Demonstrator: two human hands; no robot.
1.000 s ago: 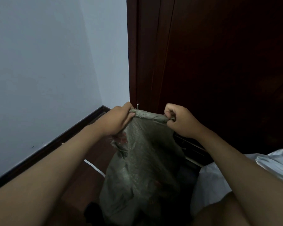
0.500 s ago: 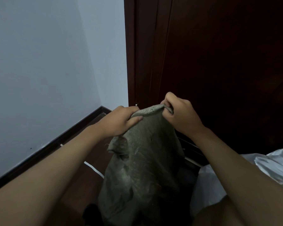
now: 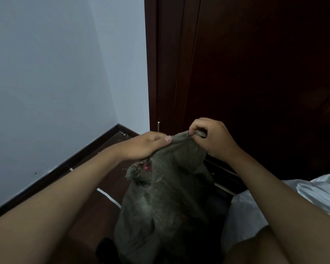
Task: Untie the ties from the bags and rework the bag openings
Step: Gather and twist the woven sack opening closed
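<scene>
Standing upright on the floor [image 3: 95,212] near its corner by the wall [image 3: 46,92] and dark door [image 3: 255,73]: grey-green woven bag [image 3: 166,202], long axis vertical, mouth pointing up. Off to the right, a white bag [image 3: 255,210], untouched as yet. Left hand [image 3: 141,147] clamped on the rolled top edge, thumb over the fabric; right hand [image 3: 210,138] pinching the same edge, fingers curled. No tie visible on the neck — likely off already, opening being reworked. Frayed tear [image 3: 141,168] with red showing below the left hand.
</scene>
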